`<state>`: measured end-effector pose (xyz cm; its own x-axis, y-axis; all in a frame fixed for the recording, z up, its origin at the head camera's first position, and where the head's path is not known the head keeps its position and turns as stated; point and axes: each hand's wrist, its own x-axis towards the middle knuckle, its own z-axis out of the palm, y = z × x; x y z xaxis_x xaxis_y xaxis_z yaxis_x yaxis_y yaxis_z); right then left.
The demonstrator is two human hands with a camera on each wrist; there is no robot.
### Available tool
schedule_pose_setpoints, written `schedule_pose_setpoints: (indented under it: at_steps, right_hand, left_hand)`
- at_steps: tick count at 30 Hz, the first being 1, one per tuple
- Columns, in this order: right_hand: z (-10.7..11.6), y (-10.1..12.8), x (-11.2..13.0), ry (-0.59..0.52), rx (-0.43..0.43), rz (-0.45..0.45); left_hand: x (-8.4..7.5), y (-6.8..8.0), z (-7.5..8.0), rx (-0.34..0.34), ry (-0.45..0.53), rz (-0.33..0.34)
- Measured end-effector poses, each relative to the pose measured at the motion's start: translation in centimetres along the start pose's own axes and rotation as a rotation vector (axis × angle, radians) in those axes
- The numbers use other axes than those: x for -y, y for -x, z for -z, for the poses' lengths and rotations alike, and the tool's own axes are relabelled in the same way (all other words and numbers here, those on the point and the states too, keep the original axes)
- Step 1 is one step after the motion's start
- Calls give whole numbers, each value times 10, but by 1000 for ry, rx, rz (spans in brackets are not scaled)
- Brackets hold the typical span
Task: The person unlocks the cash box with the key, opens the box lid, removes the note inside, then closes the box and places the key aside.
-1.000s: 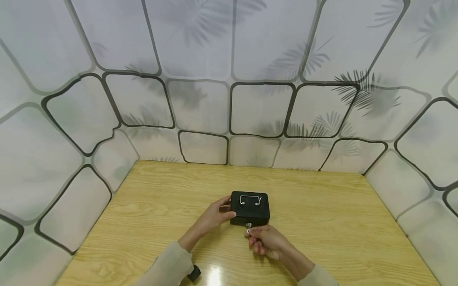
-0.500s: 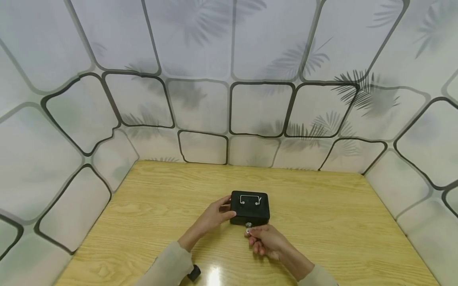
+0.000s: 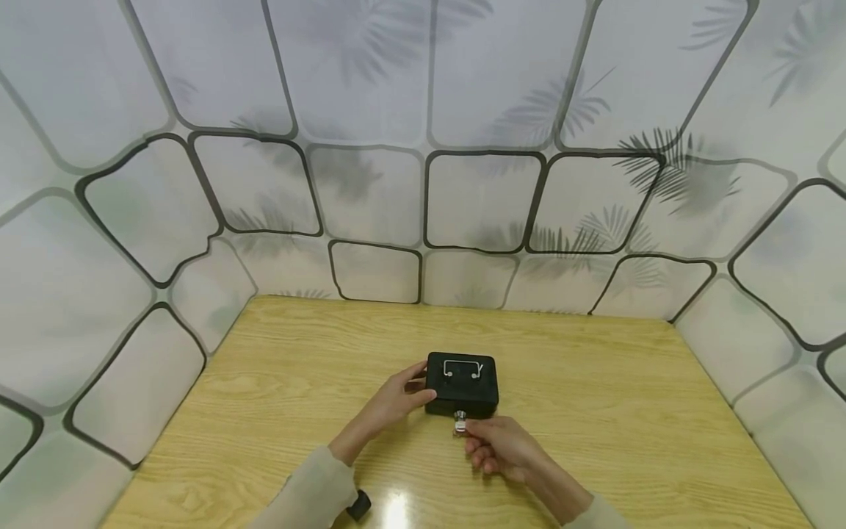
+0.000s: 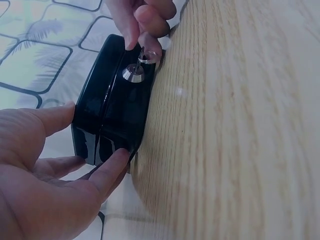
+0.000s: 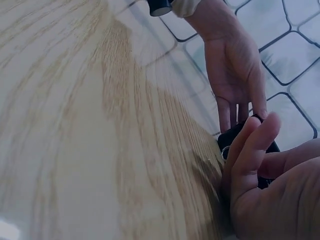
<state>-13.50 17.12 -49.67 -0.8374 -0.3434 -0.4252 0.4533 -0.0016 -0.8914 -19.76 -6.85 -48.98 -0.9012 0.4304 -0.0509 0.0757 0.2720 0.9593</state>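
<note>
A small black cash box (image 3: 461, 389) with a wire handle on its lid sits on the wooden table, lid down. From the lock (image 4: 133, 74) on its front sticks a key (image 3: 460, 424) with a small ring (image 4: 147, 58). My left hand (image 3: 394, 397) grips the box's left end, thumb at the front edge and fingers along the side. The right hand (image 3: 504, 444) is at the key's right, its thumb and index fingertips parted close to the key and ring, the other fingers loosely curled. In the right wrist view the right hand (image 5: 270, 185) hides most of the box.
The wooden table (image 3: 317, 338) reaches back to a patterned curtain (image 3: 489, 198), which also rises along both sides. A dark band (image 3: 358, 505) is on the left wrist by the pale sleeve (image 3: 311, 488).
My right thumb and fingers have loosened from the key and shifted slightly right, so more of the key shows. The left hand and the box stay in place.
</note>
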Motion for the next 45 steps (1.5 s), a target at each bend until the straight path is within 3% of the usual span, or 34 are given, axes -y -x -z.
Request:
schedule_pose_setpoints:
  at_steps: [11,18,22,30,36,45]
  right_hand:
    - [6,16,8,171,-169,102]
    - [9,16,9,333,-407,155]
    - [12,14,10,440,-482,201]
    - [20,9,14,605,-499,302]
    - [22,2,12,596,-479,357]
    - [22,1,9,586,-482,367]
  left_hand:
    - [1,0,1,9,11,5]
    - [4,0,0,8,5,0]
    - [5,0,0,6,1,-2]
    - [6,1,-1,8,-12,9]
    - [8,0,-2,8,-9,16]
    - [9,1,-3,-1,-13,1]
